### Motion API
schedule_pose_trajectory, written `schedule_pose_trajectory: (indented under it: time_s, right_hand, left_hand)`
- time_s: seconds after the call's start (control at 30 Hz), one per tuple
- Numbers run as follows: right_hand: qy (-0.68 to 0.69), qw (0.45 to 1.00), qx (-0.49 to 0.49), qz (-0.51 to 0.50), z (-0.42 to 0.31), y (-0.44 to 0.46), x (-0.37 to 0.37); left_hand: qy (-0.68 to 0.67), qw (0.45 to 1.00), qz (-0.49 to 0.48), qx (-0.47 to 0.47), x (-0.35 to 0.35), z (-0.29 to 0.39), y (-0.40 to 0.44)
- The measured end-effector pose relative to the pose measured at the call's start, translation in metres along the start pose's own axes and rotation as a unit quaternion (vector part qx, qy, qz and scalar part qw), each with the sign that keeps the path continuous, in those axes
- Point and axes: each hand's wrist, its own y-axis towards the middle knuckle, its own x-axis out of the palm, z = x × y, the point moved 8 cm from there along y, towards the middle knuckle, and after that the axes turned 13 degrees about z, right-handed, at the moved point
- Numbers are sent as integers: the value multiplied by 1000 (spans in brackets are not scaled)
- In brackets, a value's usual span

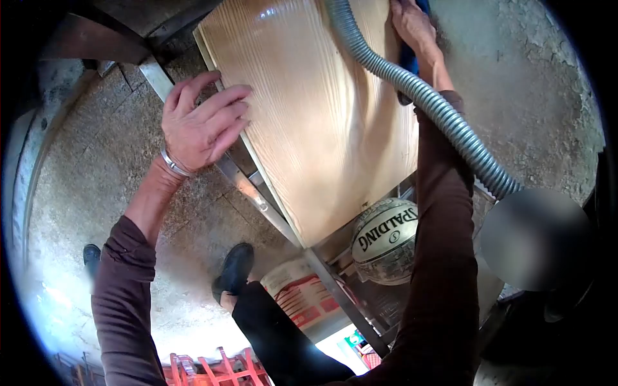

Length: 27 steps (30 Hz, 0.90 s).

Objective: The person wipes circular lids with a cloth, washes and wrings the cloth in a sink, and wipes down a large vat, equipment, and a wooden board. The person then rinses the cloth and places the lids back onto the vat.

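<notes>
A pale, glossy wooden board (296, 122) lies on a metal frame in the middle of the view. My left hand (205, 122) is at the board's left edge, its fingers spread and fingertips over the edge, holding nothing. My right hand (415, 26) is at the top right beside the board, next to a blue object (408, 58) that my hand and the hose partly hide. What its fingers hold cannot be made out. A grey ribbed hose (425, 96) runs over the board's right part and across my right forearm.
A Spalding basketball (386, 241) sits below the board's lower edge, beside the metal frame (335, 289). Under it are a red and white container (302, 293) and red plastic stools (219, 370). Black shoes (235, 267) show on the floor. A blurred round area covers the right side.
</notes>
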Motion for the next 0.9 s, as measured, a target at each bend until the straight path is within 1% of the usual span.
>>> schedule_pose_trajectory:
  time_s: [0.03, 0.07, 0.1, 0.13, 0.17, 0.2, 0.23, 0.27, 0.3, 0.33, 0.4, 0.43, 0.47, 0.5, 0.57, 0.63, 0.67, 0.7, 0.73, 0.77, 0.8, 0.83, 0.9]
  right_hand:
    - [-134, 982, -135, -4, 40, -2, 41]
    - [-76, 997, 2, 12, 39, -13, 22]
    - [-16, 990, 139, 29, 25, -40, -5]
    - [-18, 980, 192, 40, 12, -61, -25]
    - [-23, 971, 227, 64, 14, -81, -27]
    - [-28, 974, 204, 92, 18, -104, -18]
    - [-2, 956, 272, 106, 0, -123, -38]
    - [-19, 955, 270, 122, 0, -144, -34]
    - [-134, 978, 104, 118, 12, -169, -3]
    - [-89, 960, 203, 169, 9, -189, -11]
    - [-51, 915, 365, 166, -25, -228, -34]
    - [-58, 893, 432, 111, -42, -237, -48]
    - [-80, 913, 369, 155, -57, -253, -49]
    - [-104, 901, 382, 177, -75, -269, -50]
    - [-109, 906, 348, 215, -118, -297, -43]
    - [-138, 955, 203, 164, -203, -282, -71]
    - [-41, 959, 246, 135, -227, -275, -74]
    - [57, 950, 287, 107, -251, -265, -73]
    - [105, 956, 251, 113, -277, -243, -78]
    - [150, 958, 215, 118, -298, -222, -78]
    - [175, 951, 204, 150, -314, -201, -68]
    - [198, 944, 193, 181, -324, -187, -60]
    - [135, 965, 111, 196, -341, -163, -82]
  left_hand:
    - [0, 1000, 1, 0, 0, 0, 0]
    - [5, 1000, 7, 2, 0, 0, 0]
    - [2, 1000, 9, 3, -1, 0, 0]
    - [0, 1000, 12, 4, -2, 0, 1]
    - [-3, 1000, 14, 5, -3, 0, 2]
    - [-6, 1000, 11, 0, -3, 0, 2]
    - [-9, 1000, 8, -3, -4, 0, 3]
    - [-13, 1000, 4, -6, -4, -1, 3]
    - [-8, 1000, 5, -3, -6, -1, 3]
    - [-5, 1000, 6, -1, -6, 0, 3]
    - [8, 1000, 3, -2, -4, 1, 2]
    - [2, 1000, 8, -4, -4, 2, 1]
    - [-2, 1000, 12, -6, -4, 2, 0]
    - [-4, 1000, 16, -8, -3, 0, -1]
    - [-16, 1000, 14, -22, -3, 0, -3]
    - [-53, 998, 16, -41, -5, -1, -3]
    - [-76, 996, 20, -36, -6, -3, -3]
    - [-99, 994, 25, -30, -6, -7, -4]
    - [-125, 992, 28, -24, -9, -7, -6]
    - [-200, 968, 0, -152, -9, -22, -11]
    - [-273, 921, -29, -277, -9, -34, -17]
    - [-340, 851, -60, -397, -7, -42, -28]
    - [-191, 912, -27, -361, -57, -53, -36]
